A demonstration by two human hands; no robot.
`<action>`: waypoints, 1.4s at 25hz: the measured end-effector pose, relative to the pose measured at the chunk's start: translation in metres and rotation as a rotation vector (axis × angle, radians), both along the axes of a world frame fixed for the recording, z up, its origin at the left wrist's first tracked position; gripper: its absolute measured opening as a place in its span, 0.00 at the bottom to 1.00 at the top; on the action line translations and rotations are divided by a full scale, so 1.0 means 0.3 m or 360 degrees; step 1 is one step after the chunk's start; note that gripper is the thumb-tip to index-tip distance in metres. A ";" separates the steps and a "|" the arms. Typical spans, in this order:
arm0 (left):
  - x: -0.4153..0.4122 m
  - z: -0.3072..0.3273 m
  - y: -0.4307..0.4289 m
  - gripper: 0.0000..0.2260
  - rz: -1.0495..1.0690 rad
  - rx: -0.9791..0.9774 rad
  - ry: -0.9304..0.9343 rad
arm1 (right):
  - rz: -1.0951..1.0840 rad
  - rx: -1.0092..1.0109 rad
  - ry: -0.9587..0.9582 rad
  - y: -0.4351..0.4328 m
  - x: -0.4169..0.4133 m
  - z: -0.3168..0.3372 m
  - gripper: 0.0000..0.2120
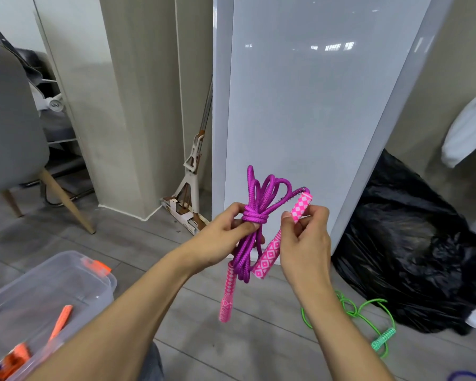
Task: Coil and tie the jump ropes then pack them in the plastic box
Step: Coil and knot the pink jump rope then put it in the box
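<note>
A purple jump rope [261, 193] is coiled into loops, with rope wound several times around its middle. My left hand [226, 232] grips the bundle just below that wrap. My right hand [304, 232] pinches one pink patterned handle [301, 203] at its upper end. The other pink handle [227, 292] hangs down below the bundle. A clear plastic box [66, 273] with an orange latch stands at the lower left, and an orange jump rope [61, 323] lies inside it. A green jump rope [368, 314] lies loose on the floor at the lower right.
A full black rubbish bag [412, 248] sits on the floor at right. A large grey panel [313, 105] leans upright ahead, with a mop [193, 171] beside it. A grey chair [8, 125] stands at left. A bit of blue rope [465, 376] shows at the bottom right corner.
</note>
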State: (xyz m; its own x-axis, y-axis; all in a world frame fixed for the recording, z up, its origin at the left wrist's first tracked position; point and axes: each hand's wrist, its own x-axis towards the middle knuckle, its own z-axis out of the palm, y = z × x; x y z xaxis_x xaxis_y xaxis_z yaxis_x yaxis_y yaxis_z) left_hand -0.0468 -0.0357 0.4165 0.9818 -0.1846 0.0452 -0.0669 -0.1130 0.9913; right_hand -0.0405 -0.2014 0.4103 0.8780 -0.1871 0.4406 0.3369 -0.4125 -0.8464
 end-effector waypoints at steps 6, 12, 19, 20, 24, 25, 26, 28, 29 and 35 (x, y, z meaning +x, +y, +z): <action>0.019 -0.043 -0.009 0.09 0.0017 0.0170 0.0129 | 0.0120 0.0621 0.0650 -0.020 0.052 -0.017 0.13; 0.036 -0.048 -0.030 0.13 0.0098 -0.0554 0.0610 | 0.0201 0.0447 0.0437 -0.030 0.029 0.008 0.08; 0.024 -0.032 -0.009 0.12 0.0109 -0.0627 0.0669 | 0.0069 0.0299 0.0277 -0.012 0.020 -0.011 0.11; 0.026 -0.035 -0.014 0.12 0.0124 -0.0611 0.0650 | 0.0005 0.0289 0.0239 -0.005 0.021 -0.021 0.11; 0.033 -0.053 -0.063 0.11 0.0224 -0.0340 0.0355 | -0.0224 0.0287 0.0104 0.010 0.015 -0.019 0.11; 0.031 -0.054 -0.076 0.10 0.0261 -0.0203 0.0221 | -0.0255 0.0271 0.0047 0.012 0.008 -0.013 0.10; 0.026 -0.055 -0.085 0.09 0.0297 -0.0047 0.0069 | -0.0272 0.0249 -0.0021 0.016 -0.003 -0.008 0.09; 0.009 -0.048 -0.092 0.08 0.0324 0.0215 -0.0218 | -0.0279 0.0189 -0.0100 0.026 -0.015 -0.006 0.10; 0.000 -0.042 -0.092 0.09 0.0316 0.0289 -0.0322 | -0.0284 0.0194 -0.0110 0.027 -0.018 -0.004 0.10; -0.004 -0.042 -0.070 0.10 0.0353 0.0104 -0.0347 | -0.0153 0.0295 0.0383 0.030 0.014 -0.021 0.12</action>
State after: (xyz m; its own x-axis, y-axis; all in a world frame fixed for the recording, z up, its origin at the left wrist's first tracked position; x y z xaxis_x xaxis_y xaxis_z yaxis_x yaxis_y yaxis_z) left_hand -0.0480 -0.0566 0.4039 0.9669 0.0234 0.2539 -0.2434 -0.2118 0.9465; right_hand -0.0362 -0.1924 0.4041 0.9272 -0.3321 0.1733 0.0850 -0.2641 -0.9607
